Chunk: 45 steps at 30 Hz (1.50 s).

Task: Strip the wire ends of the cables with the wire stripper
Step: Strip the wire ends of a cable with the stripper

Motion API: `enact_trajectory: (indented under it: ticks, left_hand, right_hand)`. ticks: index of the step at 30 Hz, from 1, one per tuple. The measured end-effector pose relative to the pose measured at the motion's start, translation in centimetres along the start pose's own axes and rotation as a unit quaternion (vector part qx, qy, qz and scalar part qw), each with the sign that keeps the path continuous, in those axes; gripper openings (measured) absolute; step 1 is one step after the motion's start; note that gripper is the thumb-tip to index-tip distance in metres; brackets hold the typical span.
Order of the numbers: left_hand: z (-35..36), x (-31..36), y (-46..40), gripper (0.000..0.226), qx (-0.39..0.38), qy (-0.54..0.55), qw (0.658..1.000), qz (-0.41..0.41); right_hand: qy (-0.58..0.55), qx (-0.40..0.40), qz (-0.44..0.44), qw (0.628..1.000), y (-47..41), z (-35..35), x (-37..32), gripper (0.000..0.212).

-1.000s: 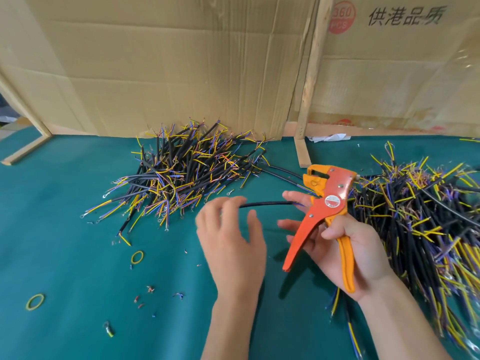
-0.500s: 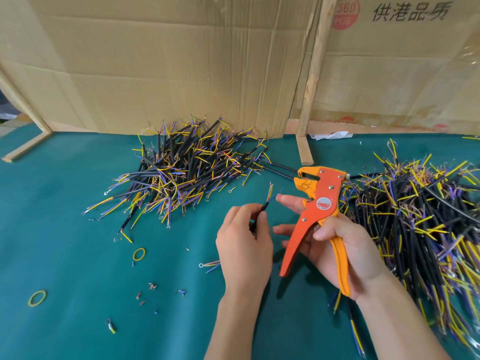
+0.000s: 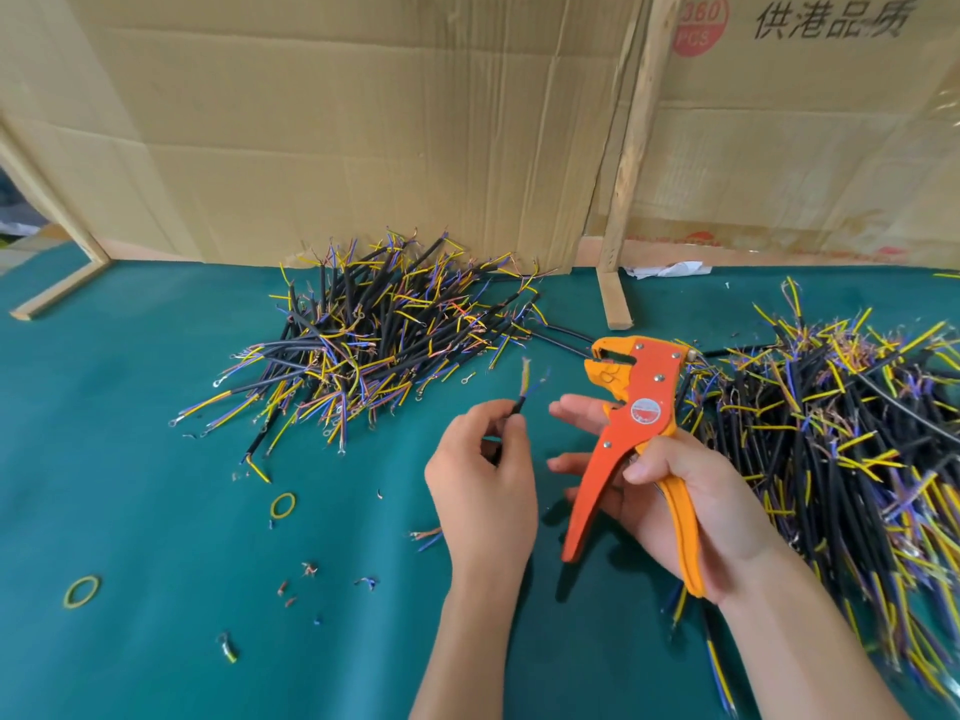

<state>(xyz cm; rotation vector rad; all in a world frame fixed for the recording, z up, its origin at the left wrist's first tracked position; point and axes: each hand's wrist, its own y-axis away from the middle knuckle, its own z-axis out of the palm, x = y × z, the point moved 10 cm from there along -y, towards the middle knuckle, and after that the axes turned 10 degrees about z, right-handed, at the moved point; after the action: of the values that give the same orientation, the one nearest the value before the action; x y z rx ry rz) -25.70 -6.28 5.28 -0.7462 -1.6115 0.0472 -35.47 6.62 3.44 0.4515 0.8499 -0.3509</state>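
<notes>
Just left of the wire stripper [image 3: 641,407], your left hand [image 3: 483,485] pinches a short black cable [image 3: 519,405] with its yellow and blue cores fanned upward, near the tool's head but not in it. Your right hand [image 3: 691,501] grips the stripper by its yellow handle, fingers loose behind the orange one, handles spread and the jaws apart. The cores splay, so I judge that only one may enter the jaws, or the blades may bite too far back and nick the copper; your own fingertips behind the stripper also sit close to the closing handle. Compared with a second ago, the cable no longer lies level toward the stripper: you have turned it end up. A cable pile [image 3: 374,345] lies beyond and left of the stripper, another pile [image 3: 831,433] right of it on the tabletop [image 3: 156,511].
</notes>
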Motion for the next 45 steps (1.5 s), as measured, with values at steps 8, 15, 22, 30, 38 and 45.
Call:
enact_trajectory:
  ticks: [8,15,22,30,38,45]
  left_hand:
    - [-1.4,-1.8,-0.2,0.017,0.059,0.101,0.990,-0.081]
    - [-0.6,-2.2,-0.2,0.021,0.025,0.096,0.991,-0.087]
    - [-0.1,-0.3,-0.3,0.032,-0.019,0.026,0.999,-0.004]
    - [-0.1,0.1,-0.3,0.022,-0.023,-0.003,1.000,0.021]
    - [-1.0,-1.1,-0.4,0.031,0.028,0.061,0.997,-0.038]
    - [-1.4,-1.1,-0.3,0.029,0.051,0.075,0.995,-0.049]
  right_hand:
    - [0.035,0.000,0.109,0.993,0.2,1.1,2.1,0.042]
    - [0.057,0.015,0.117,0.991,0.1,0.9,2.1,0.045]
    - [0.066,-0.056,0.118,0.989,1.1,1.7,1.6,0.055]
    - [0.050,-0.012,0.106,0.993,0.8,1.8,1.7,0.019]
    - [-0.048,0.072,0.011,0.996,0.1,-0.8,0.0,0.023]
    - [-0.008,-0.032,0.062,0.998,0.3,0.6,0.8,0.051]
